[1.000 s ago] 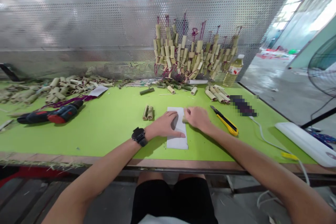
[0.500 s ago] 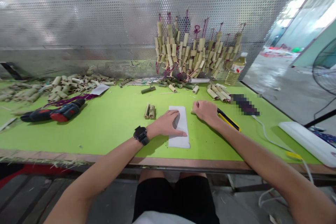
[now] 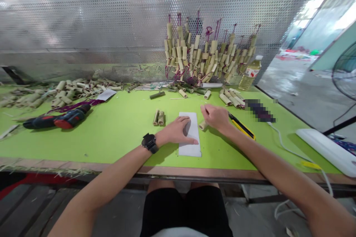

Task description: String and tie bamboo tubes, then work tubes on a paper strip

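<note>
On the green tabletop, my left hand (image 3: pixel 178 130) lies palm down with thumb and fingers spread across a white strip of paper (image 3: pixel 190 150). To its right, my right hand (image 3: pixel 215 116) is closed, knuckles up, over a short bamboo tube (image 3: pixel 203 125). One end of that tube sticks out beneath the fist; the rest, and the exact grip, are hidden. A yellow and black utility knife (image 3: pixel 242 127) lies beside the right wrist. Beyond the left hand, two short bamboo tubes (image 3: pixel 158 117) stand close together.
A cordless drill (image 3: pixel 65 117) and a heap of bamboo pieces (image 3: pixel 69 90) occupy the left. Strung bamboo pieces (image 3: pixel 205 53) hang on a perforated metal panel (image 3: pixel 111 33). At right are an oil bottle (image 3: pixel 249 74), a blurred dark device (image 3: pixel 260 111) with a cable, and a white object (image 3: pixel 329 151).
My right hand has shifted slightly left, and the bamboo tube's end under it now shows closer to me. My left hand stays on the paper.
</note>
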The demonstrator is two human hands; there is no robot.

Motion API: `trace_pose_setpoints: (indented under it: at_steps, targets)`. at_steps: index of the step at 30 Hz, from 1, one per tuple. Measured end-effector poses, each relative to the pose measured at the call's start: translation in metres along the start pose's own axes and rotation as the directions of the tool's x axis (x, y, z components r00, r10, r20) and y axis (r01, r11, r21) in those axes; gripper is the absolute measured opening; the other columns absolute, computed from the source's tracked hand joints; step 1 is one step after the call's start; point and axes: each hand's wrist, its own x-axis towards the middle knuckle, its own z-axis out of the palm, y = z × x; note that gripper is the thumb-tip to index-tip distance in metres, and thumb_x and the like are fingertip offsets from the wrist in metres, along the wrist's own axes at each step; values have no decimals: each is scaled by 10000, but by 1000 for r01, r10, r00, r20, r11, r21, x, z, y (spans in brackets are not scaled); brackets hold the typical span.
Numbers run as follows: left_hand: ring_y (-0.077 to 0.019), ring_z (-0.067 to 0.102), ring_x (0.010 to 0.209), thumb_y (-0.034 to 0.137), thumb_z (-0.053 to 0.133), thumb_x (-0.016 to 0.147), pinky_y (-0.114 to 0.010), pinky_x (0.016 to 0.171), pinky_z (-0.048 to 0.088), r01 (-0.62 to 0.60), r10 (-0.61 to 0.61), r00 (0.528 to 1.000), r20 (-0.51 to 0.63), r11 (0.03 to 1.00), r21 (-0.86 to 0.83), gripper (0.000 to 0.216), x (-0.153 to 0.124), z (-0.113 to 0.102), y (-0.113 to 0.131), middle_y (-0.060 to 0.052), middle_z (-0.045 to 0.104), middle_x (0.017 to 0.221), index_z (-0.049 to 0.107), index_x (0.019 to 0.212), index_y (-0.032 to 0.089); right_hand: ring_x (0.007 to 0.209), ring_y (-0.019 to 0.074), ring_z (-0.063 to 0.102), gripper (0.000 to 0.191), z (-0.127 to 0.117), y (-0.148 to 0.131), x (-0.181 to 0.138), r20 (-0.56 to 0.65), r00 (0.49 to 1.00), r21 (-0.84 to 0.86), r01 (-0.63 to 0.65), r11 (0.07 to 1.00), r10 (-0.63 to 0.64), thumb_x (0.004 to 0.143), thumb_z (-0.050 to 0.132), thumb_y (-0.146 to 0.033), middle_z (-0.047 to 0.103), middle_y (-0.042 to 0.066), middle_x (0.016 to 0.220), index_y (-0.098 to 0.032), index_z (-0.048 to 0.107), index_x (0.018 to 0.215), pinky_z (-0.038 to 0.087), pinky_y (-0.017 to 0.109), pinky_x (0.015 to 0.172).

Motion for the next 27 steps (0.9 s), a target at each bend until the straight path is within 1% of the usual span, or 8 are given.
trace_pose_setpoints:
  at_steps: [2,4,7,10,14,17,21,27]
  targets:
    - [-445,398,1548,936,694,727,-538,1260,364,4,-5,1000,10,1000,3,1195,0,0,1,-192,383,1718,448,1605,164,584,186,574,613,-4,-6,-4,48,989,1,-142,990,142,1138,286,-464,695,107,719,-141,753,906,346,312,581]
    - [-434,381,1560,930,694,734,-525,1273,347,0,0,1000,13,1000,4,1202,0,0,1,-199,381,1717,439,1609,146,627,202,612,593,-5,-14,-9,120,976,0,-184,983,183,1125,333,-502,722,139,800,-128,759,955,375,317,597]
    - [-427,383,1555,921,706,735,-516,1271,350,-13,13,1000,2,1000,0,1207,1,0,1,-212,400,1701,447,1602,122,754,212,657,540,0,-24,-16,146,986,47,-92,995,84,1103,409,-533,732,176,1076,-141,774,1037,419,318,633]
    - [-429,428,1516,907,716,738,-513,1231,400,-34,34,999,-19,999,-8,1150,1,1,1,-204,461,1656,492,1569,145,785,173,642,471,6,-26,-19,111,989,160,77,984,-95,1085,492,-504,686,156,1215,-152,779,959,450,306,680]
    - [-432,448,1496,894,729,737,-510,1235,394,-36,36,999,-21,999,-8,1152,1,0,1,-219,475,1640,510,1553,112,761,162,604,465,8,-21,-16,54,982,178,167,970,-179,1100,480,-406,711,125,1072,-150,748,821,421,310,722]
    - [-432,410,1530,913,708,738,-510,1263,361,-16,16,1000,1,1000,-4,1208,1,-1,2,-226,427,1680,466,1590,92,713,182,572,497,10,-17,-12,44,996,127,68,990,-74,1121,411,-380,721,119,923,-150,732,819,365,331,678]
    - [-438,382,1554,947,668,738,-512,1258,367,-3,3,1000,10,1000,-2,1232,0,0,1,-208,391,1710,431,1623,123,714,193,581,350,18,-16,-9,1,1000,200,-19,980,20,1092,498,-379,746,113,919,-141,711,949,338,321,646]
    - [-417,412,1535,916,698,741,-515,1258,376,-16,15,1000,-11,1000,-20,1185,0,-1,3,-195,435,1685,460,1609,144,808,218,667,283,15,-10,-5,-12,976,242,213,946,-217,1087,526,-341,782,113,953,-145,708,995,412,319,747]
